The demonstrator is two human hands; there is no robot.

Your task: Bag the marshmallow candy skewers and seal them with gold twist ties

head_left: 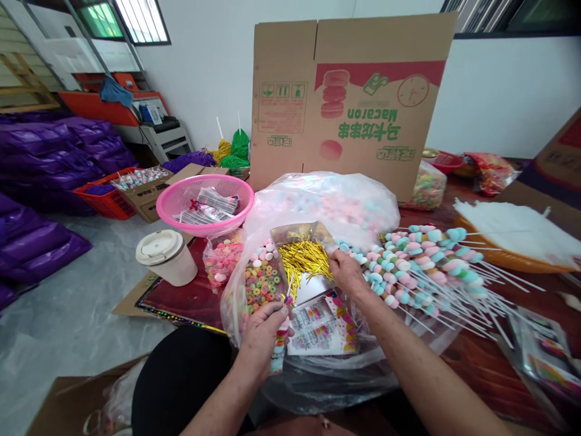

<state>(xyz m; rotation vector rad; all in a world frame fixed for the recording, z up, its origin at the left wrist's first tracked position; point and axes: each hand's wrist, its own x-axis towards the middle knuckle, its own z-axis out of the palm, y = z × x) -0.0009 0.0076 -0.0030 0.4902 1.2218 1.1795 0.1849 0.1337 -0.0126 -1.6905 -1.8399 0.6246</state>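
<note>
My left hand (264, 339) is closed around a narrow, brightly printed candy packet (278, 357), whose gathered top points up and away from me. Gold twist ties (305, 257) lie heaped in an open box just beyond it. At that box's right edge is my right hand (348, 275), thumb and fingers pressed together; what they pinch is hidden. Under and between my hands sits a printed card sheet (322, 327). Ring-shaped candies (261, 284) in clear plastic are left of the ties. Marshmallow skewers (426, 260) on white sticks are piled right of my right hand.
A large bag of marshmallows (327, 197) lies before an upright carton (354, 103). At left stand a pink basket (166, 209) of packets and a lidded white cup (175, 266). An orange basket (499, 257) and flat printed packets (544, 351) are at right.
</note>
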